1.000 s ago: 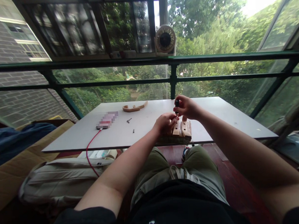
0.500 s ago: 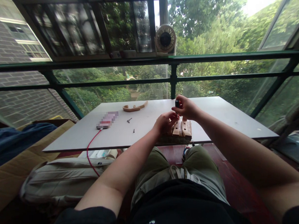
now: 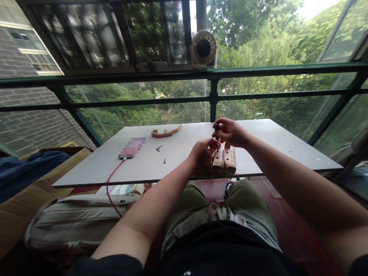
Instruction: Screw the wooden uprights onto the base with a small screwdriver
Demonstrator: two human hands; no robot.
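Observation:
A wooden assembly (image 3: 224, 160) of pale slats rests at the near edge of the white table (image 3: 263, 146). My left hand (image 3: 203, 151) is closed on its left side, fingers curled over the wood. Just above it, my right hand (image 3: 231, 132) grips a small screwdriver (image 3: 216, 128) with a dark handle, held upright with its tip down at the wood.
Two loose screws (image 3: 159, 148) lie left of my hands. A curved wooden piece (image 3: 165, 132) sits further back. A phone (image 3: 132, 148) with a red cable (image 3: 111, 186) lies at the left. A grey bag (image 3: 78, 224) and cardboard box (image 3: 10, 210) are below left.
My right hand has shifted slightly around the screwdriver handle, as in turning it. My left hand and the wooden assembly stay in place.

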